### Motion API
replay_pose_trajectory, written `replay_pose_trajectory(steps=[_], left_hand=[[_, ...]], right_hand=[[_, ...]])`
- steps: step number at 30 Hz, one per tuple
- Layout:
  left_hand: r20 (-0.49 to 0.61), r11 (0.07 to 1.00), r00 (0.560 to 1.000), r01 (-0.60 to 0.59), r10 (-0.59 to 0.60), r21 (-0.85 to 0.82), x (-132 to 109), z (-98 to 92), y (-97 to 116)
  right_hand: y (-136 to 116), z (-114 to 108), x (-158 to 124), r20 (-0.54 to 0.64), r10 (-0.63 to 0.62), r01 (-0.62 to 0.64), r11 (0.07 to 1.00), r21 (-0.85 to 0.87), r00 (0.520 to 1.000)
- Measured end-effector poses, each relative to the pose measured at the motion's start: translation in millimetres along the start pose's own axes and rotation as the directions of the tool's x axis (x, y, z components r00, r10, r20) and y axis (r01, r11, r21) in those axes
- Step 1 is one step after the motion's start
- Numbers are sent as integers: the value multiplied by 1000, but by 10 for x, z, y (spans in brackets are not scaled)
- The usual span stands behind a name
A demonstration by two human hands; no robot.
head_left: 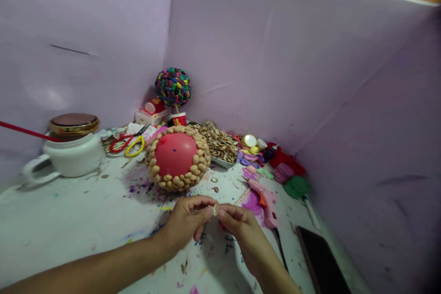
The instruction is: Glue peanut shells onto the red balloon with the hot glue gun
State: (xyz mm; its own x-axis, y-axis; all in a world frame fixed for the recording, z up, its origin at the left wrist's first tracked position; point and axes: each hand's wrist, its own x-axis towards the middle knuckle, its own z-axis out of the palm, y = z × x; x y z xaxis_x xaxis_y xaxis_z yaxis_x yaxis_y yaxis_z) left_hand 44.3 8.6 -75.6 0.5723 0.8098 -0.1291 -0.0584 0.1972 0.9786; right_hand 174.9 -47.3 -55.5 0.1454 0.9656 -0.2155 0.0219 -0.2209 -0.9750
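Note:
My left hand point(188, 220) and my right hand point(241, 227) meet above the table. Between their fingertips is a small pale peanut shell point(215, 210), pinched from both sides and partly hidden. Just beyond them a red balloon point(175, 154) rests on the table, with peanut shells point(198, 165) stuck around its sides in a thick band. The red top facing me is bare. Behind it to the right, a metal tray point(223, 162) is heaped with loose shells point(217, 142). A pink glue gun point(263, 200) lies to the right of my hands.
At left stands a white mug point(74, 156) with a gold-rimmed lid and a red stick. Scissors point(120, 143) lie behind it. A multicoloured ball point(173, 86) rises from a red cup point(179, 119). Balloons and clay point(296, 186) line the right wall, near a dark phone point(322, 259).

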Motion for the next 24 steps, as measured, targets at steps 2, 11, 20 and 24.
replay_pose_trajectory(steps=[2, 11, 20, 24], left_hand=[[2, 1000, 1000, 24, -24, -4, 15, 2, 12], [-42, 995, 996, 79, -77, 60, 0, 44, 34], [19, 978, 978, 206, -207, 23, -48, 14, 35], [14, 975, 975, 222, -223, 23, -53, 12, 13]], right_hand=[[32, -14, 23, -25, 18, -18, 1000, -18, 1000], [72, -21, 65, -128, -35, 12, 984, -179, 991], [91, -14, -1, -55, -49, 33, 965, -261, 997], [66, -79, -4, -20, -9, 2, 942, -335, 1000]])
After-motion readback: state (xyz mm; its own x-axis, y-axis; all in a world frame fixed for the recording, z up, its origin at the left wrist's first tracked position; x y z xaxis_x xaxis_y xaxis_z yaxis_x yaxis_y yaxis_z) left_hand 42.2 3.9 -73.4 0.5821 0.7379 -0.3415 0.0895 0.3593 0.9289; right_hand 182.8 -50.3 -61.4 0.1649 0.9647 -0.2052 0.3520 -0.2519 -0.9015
